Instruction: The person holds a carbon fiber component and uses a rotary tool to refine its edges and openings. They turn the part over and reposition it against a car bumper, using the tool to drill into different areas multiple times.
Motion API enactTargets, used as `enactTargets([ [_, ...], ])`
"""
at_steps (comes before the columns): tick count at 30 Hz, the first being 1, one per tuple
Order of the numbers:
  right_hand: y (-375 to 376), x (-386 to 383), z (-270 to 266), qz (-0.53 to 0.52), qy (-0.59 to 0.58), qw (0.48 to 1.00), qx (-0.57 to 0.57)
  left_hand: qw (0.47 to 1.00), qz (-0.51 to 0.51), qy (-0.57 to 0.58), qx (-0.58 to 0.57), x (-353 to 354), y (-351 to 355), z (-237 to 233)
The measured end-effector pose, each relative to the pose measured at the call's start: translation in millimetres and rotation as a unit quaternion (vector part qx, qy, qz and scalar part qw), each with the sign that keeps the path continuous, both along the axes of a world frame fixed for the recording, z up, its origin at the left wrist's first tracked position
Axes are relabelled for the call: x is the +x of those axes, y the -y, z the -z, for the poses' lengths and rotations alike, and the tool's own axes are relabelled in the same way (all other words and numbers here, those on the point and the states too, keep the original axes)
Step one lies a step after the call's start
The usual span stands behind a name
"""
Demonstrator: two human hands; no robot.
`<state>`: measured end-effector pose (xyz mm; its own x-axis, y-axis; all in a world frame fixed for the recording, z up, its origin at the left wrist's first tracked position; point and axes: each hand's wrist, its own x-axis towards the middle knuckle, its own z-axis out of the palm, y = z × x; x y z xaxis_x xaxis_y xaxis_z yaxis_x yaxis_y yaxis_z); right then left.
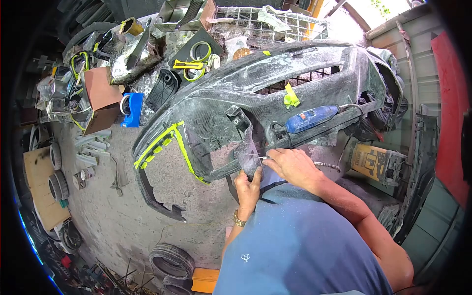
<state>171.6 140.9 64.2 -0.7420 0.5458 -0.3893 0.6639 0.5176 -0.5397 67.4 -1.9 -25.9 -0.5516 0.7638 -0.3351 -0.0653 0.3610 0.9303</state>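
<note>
A large dark car bumper (216, 108), dusty with a woven texture, lies in front of me. My left hand (247, 189), with a watch at the wrist, is closed on the lower end of a grey curved strip (247, 152) at the bumper's near edge. My right hand (293, 167) pinches a slim handpiece, its thin tip pointing left against or close to the strip. A ribbed metal flexible shaft (327, 166) shows to the right of this hand. Just beyond it, a blue rotary power tool (312, 119) rests on the bumper.
Yellow-green tape (179, 142) edges the bumper's left opening. Behind are tape rolls (200, 51), a cardboard box (101, 93) and a wire rack (275, 24). A yellow-brown carton (373, 162) stands at right. Tyres (171, 263) lie on the concrete floor (113, 211).
</note>
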Motion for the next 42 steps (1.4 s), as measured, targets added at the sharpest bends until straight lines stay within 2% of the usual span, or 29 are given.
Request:
enactTargets([
  [6,-0.7,0.7,4.4,0.011,-0.021,1.000,-0.010,0.999,-0.036,0.003,0.029,2.5,-3.3,-0.1],
  [12,-1.5,2.2,8.3,0.022,-0.038,0.999,-0.028,0.999,-0.033,0.013,0.021,1.5,-0.3,4.8],
  [14,-1.3,3.5,9.2,0.019,-0.042,0.998,-0.033,1.000,0.003,0.023,-0.020,-1.1,1.8,1.7],
  [18,-2.9,4.1,11.6,0.024,-0.051,0.998,-0.039,0.999,-0.010,0.050,0.000,-0.3,2.1,4.9],
  [22,-5.5,6.3,14.1,0.036,-0.070,0.996,-0.049,1.000,-0.005,0.021,0.004,-1.2,-1.6,-0.7],
  [26,-8.2,5.4,0.5,0.052,-0.043,0.997,-0.041,1.000,-0.009,0.004,0.002,-0.9,-1.6,-0.3],
  [31,-7.6,-2.5,-6.0,0.010,0.011,0.999,-0.047,0.999,-0.022,0.003,0.024,1.7,-3.0,1.8],
  [42,-4.7,-2.0,-2.2,0.005,-0.008,0.998,-0.059,1.000,-0.010,-0.010,0.006,0.0,-3.6,-4.7],
])
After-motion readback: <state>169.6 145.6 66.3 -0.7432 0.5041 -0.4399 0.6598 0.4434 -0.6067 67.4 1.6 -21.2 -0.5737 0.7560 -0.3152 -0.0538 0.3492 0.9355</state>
